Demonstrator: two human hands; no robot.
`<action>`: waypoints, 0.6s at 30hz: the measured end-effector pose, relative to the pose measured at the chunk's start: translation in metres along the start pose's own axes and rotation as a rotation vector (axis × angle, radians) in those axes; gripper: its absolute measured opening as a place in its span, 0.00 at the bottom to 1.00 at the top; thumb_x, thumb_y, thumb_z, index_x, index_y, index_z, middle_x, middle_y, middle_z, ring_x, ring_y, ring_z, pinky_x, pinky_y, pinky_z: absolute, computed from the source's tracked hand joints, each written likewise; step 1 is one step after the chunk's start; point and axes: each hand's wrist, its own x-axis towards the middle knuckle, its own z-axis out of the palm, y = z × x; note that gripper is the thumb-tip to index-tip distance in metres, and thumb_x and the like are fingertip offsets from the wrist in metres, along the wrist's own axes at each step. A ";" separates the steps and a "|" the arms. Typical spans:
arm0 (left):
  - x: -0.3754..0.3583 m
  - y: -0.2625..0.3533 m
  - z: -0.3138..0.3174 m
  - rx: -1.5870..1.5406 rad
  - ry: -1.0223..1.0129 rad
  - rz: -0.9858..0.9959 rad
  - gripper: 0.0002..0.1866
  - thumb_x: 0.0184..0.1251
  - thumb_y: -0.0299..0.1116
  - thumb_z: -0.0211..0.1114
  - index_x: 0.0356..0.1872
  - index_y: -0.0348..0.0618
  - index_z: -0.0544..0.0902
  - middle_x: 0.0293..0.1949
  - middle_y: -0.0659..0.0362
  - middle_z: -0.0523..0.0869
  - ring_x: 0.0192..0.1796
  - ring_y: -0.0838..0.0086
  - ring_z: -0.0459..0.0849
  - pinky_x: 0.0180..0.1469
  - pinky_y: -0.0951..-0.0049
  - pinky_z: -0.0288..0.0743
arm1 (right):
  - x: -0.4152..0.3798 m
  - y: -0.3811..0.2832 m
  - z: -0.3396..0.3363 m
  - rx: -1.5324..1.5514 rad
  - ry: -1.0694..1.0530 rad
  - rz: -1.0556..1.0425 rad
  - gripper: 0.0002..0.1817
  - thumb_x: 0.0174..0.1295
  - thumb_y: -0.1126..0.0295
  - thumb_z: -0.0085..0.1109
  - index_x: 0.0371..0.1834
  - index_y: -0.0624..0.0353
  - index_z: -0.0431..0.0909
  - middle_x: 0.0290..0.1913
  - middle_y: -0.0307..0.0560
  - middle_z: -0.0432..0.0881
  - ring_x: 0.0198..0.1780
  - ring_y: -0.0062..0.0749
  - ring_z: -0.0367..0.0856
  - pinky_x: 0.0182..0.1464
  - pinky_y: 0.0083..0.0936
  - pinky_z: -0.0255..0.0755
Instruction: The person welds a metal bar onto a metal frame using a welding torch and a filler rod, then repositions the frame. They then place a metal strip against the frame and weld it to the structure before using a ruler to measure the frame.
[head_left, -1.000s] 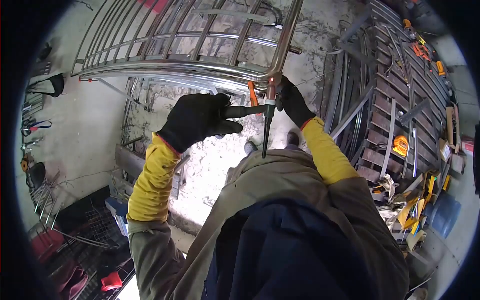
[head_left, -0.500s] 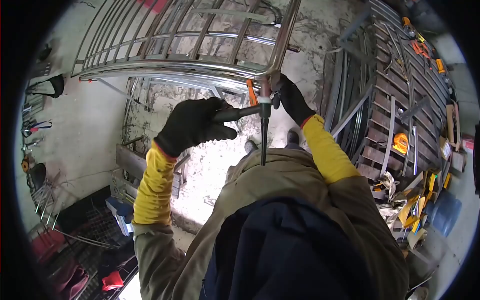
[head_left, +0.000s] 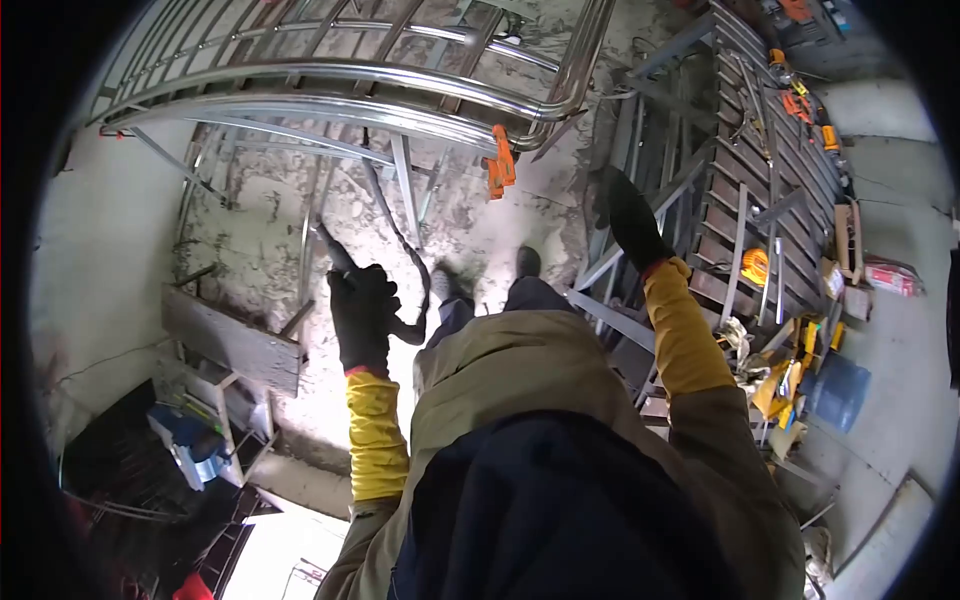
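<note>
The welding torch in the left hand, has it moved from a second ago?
Yes. The welding torch and left hand dropped down and left, away from the railing corner.

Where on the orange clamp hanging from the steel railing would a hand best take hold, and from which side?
Take the orange clamp by its lower body, the part hanging free under the railing's bottom tube, coming from below, on the person's side. Its top is caught on the tube, while the underside is open. The raised right hand looks nearest; the left hand already holds the torch.
</note>
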 end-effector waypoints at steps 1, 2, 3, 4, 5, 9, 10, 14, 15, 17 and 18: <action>-0.004 -0.007 -0.003 -0.006 -0.025 0.129 0.26 0.82 0.30 0.63 0.76 0.40 0.67 0.56 0.48 0.85 0.47 0.61 0.91 0.45 0.62 0.89 | -0.007 -0.010 -0.005 0.282 -0.055 0.174 0.24 0.90 0.52 0.44 0.67 0.58 0.82 0.46 0.40 0.84 0.45 0.24 0.86 0.43 0.29 0.81; -0.010 -0.014 -0.006 -0.013 -0.040 0.255 0.23 0.85 0.32 0.61 0.73 0.39 0.68 0.56 0.48 0.85 0.49 0.58 0.92 0.47 0.61 0.91 | -0.009 -0.005 -0.009 0.257 -0.057 0.180 0.24 0.90 0.52 0.44 0.67 0.58 0.82 0.46 0.40 0.84 0.45 0.24 0.86 0.43 0.29 0.81; -0.021 0.000 0.007 -0.245 0.042 0.155 0.21 0.87 0.36 0.59 0.71 0.38 0.69 0.58 0.47 0.86 0.56 0.53 0.93 0.52 0.58 0.92 | -0.007 0.007 -0.013 0.108 -0.023 0.054 0.21 0.88 0.57 0.47 0.66 0.60 0.82 0.49 0.45 0.87 0.48 0.34 0.88 0.52 0.34 0.81; -0.025 0.005 0.013 -0.252 0.141 0.082 0.17 0.87 0.36 0.59 0.66 0.41 0.71 0.50 0.51 0.85 0.45 0.60 0.92 0.44 0.61 0.90 | -0.008 -0.011 -0.015 -0.035 0.005 -0.080 0.18 0.87 0.61 0.50 0.65 0.61 0.83 0.52 0.51 0.89 0.52 0.44 0.89 0.60 0.39 0.82; -0.021 -0.008 0.008 -0.203 0.160 0.084 0.14 0.86 0.37 0.59 0.62 0.43 0.72 0.44 0.54 0.83 0.39 0.64 0.88 0.38 0.63 0.87 | -0.018 -0.028 -0.014 0.102 0.059 -0.092 0.16 0.85 0.64 0.51 0.61 0.62 0.84 0.51 0.53 0.88 0.56 0.49 0.88 0.61 0.41 0.81; -0.033 -0.017 0.012 -0.222 0.224 0.009 0.12 0.85 0.38 0.63 0.58 0.46 0.73 0.41 0.58 0.80 0.32 0.71 0.81 0.28 0.68 0.78 | -0.011 -0.029 -0.017 -0.146 0.080 -0.102 0.15 0.85 0.66 0.53 0.60 0.64 0.84 0.54 0.53 0.89 0.57 0.46 0.88 0.62 0.39 0.81; -0.051 -0.004 0.031 -0.224 0.315 -0.001 0.13 0.86 0.38 0.61 0.60 0.46 0.72 0.44 0.56 0.82 0.35 0.70 0.84 0.29 0.68 0.80 | -0.009 -0.033 -0.018 -0.155 0.060 -0.116 0.15 0.85 0.66 0.53 0.60 0.64 0.84 0.54 0.53 0.89 0.57 0.46 0.88 0.62 0.39 0.81; -0.070 -0.025 0.050 -0.227 0.199 0.071 0.15 0.83 0.42 0.68 0.58 0.48 0.76 0.49 0.59 0.83 0.43 0.67 0.88 0.37 0.67 0.84 | -0.006 -0.066 -0.018 0.195 -0.014 -0.161 0.16 0.82 0.68 0.56 0.65 0.62 0.83 0.51 0.43 0.89 0.49 0.29 0.89 0.56 0.35 0.84; -0.071 -0.029 0.054 -0.106 0.176 0.066 0.14 0.83 0.39 0.68 0.57 0.47 0.76 0.47 0.60 0.83 0.41 0.70 0.87 0.36 0.69 0.83 | -0.005 -0.072 -0.020 0.287 -0.042 -0.183 0.17 0.82 0.68 0.55 0.66 0.63 0.83 0.54 0.46 0.90 0.54 0.33 0.90 0.64 0.38 0.83; -0.075 -0.042 0.066 0.102 0.126 0.125 0.10 0.81 0.32 0.68 0.53 0.45 0.75 0.40 0.63 0.83 0.34 0.78 0.84 0.31 0.75 0.79 | 0.001 -0.078 -0.023 0.430 -0.181 -0.208 0.18 0.82 0.68 0.53 0.67 0.64 0.82 0.57 0.48 0.90 0.58 0.35 0.89 0.68 0.38 0.81; -0.081 -0.042 0.075 0.205 0.149 0.135 0.10 0.80 0.29 0.68 0.52 0.45 0.75 0.37 0.62 0.83 0.30 0.80 0.82 0.28 0.76 0.77 | 0.005 -0.078 -0.023 0.573 -0.315 -0.224 0.19 0.82 0.68 0.51 0.68 0.65 0.81 0.59 0.50 0.90 0.61 0.38 0.89 0.73 0.38 0.78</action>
